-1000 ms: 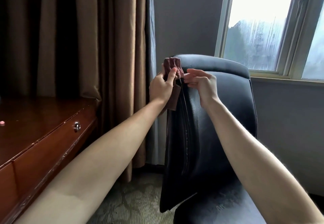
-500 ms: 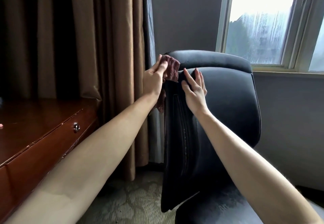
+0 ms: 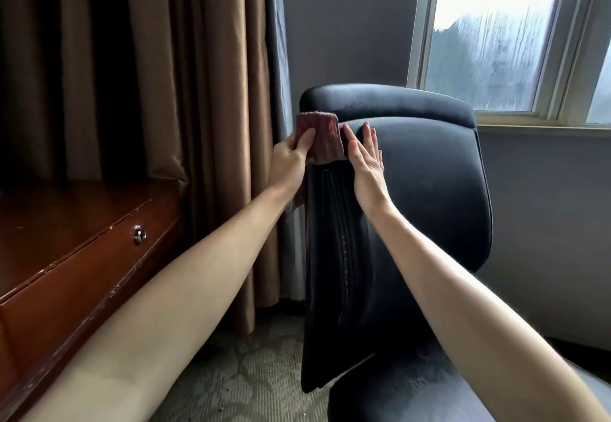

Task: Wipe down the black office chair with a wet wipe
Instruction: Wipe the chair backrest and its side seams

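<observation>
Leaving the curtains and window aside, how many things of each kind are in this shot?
Hands: 2, left hand and right hand
Black chair: 1
Reddish cloth: 1
Wooden desk: 1
Total: 5

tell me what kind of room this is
Likely a hotel room or a study: heavy floor-length curtains beside a window, a wooden desk with a keyed drawer, and a padded office chair on carpet.

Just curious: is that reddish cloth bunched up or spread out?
Spread: the reddish cloth drapes flat over the chair back, held by the left hand.
</observation>
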The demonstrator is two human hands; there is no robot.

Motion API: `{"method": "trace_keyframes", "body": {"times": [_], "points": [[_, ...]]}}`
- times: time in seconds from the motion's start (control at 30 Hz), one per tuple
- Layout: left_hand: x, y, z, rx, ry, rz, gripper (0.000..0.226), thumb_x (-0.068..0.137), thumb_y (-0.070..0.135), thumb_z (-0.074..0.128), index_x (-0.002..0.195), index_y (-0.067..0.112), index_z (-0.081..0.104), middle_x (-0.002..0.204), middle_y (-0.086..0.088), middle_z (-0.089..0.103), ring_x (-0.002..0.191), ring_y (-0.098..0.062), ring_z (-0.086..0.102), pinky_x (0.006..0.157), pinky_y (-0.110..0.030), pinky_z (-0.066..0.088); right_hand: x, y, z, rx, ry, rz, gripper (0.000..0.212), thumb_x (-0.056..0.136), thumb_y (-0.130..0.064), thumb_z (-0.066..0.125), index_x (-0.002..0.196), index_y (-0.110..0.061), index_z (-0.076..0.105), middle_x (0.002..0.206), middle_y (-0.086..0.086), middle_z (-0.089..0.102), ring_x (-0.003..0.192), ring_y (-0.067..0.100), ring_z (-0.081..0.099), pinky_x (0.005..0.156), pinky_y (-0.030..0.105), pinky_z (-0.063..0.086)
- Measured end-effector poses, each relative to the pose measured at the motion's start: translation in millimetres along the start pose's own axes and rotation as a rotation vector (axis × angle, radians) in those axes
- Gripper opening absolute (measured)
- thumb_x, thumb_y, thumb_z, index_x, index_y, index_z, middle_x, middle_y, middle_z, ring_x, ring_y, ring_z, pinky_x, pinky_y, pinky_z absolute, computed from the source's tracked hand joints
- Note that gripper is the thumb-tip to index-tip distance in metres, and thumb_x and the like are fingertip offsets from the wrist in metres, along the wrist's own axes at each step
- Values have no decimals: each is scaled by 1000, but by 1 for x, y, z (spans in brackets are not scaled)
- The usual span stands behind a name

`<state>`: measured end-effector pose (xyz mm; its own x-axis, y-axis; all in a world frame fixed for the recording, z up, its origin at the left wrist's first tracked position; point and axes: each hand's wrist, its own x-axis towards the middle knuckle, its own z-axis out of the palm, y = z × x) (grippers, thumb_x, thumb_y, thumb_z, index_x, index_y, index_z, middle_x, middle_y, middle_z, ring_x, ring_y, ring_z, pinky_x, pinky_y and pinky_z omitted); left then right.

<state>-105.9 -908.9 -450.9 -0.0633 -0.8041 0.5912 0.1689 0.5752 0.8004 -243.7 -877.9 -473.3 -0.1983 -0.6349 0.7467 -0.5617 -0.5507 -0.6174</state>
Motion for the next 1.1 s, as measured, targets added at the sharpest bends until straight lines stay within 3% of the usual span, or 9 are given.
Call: {"method": "trace_keyframes", "body": {"times": [0.17,0.27,0.37,0.47,0.57,0.73,0.83,0.97,1.1], "points": [[-33,-42,-12,86,-123,-77,33,100,34,52,115,10,68,105,-6,72,104,-23,67,104,-43,46,-4,-2,6,-41,8,12,42,109,-31,27,151,-33,32,166,-6,1,150,5,-10,120,33,-14],[-25,-24,-11,-29,-208,-106,27,105,31,42,112,21,67,113,0,70,114,-16,63,111,-38,40,-5,-4,8,-81,15,19,43,109,-31,26,152,-34,28,166,-6,-1,150,4,-11,120,33,-14],[-9,6,-2,-112,-197,-157,35,106,43,31,99,26,61,87,10,62,86,-5,58,78,-12,45,-6,-3,7,-81,8,19,43,109,-32,25,152,-36,27,166,-7,-1,150,4,-11,120,33,-14],[3,17,10,69,-53,-159,40,104,42,37,77,21,58,77,3,59,68,-13,52,52,-17,40,-9,-3,6,-67,1,13,43,109,-33,24,152,-36,27,166,-7,-1,150,4,-12,120,34,-14],[11,19,12,-15,-70,-164,47,95,61,40,83,23,65,83,-1,66,66,-13,55,58,-25,41,-11,-2,5,-55,-18,19,41,109,-34,23,150,-40,25,166,-7,-2,150,4,-13,120,34,-14],[18,24,4,-216,-142,-237,29,101,26,43,86,20,67,69,4,68,61,-12,62,63,-26,46,-14,-2,8,-61,-11,9,41,109,-34,24,150,-39,24,166,-7,-4,150,4,-14,120,35,-16],[15,27,6,-212,-157,-265,41,101,48,42,88,19,68,88,-4,72,80,-20,67,81,-33,52,-14,-2,9,-52,-5,9,39,109,-36,23,147,-44,22,166,-8,-3,150,3,-14,121,36,-15],[20,17,14,-61,-43,-136,41,104,46,37,100,16,65,86,-1,65,77,-16,63,61,-19,49,-14,-2,8,-47,-2,18,40,109,-34,22,149,-41,24,166,-7,-3,150,3,-13,121,35,-14],[8,-1,7,66,-61,39,36,107,28,37,124,5,58,102,4,63,93,-4,59,77,-1,40,-15,-1,8,-60,-18,2,42,107,-36,25,149,-40,24,166,-6,-4,150,5,-13,121,37,-14]]}}
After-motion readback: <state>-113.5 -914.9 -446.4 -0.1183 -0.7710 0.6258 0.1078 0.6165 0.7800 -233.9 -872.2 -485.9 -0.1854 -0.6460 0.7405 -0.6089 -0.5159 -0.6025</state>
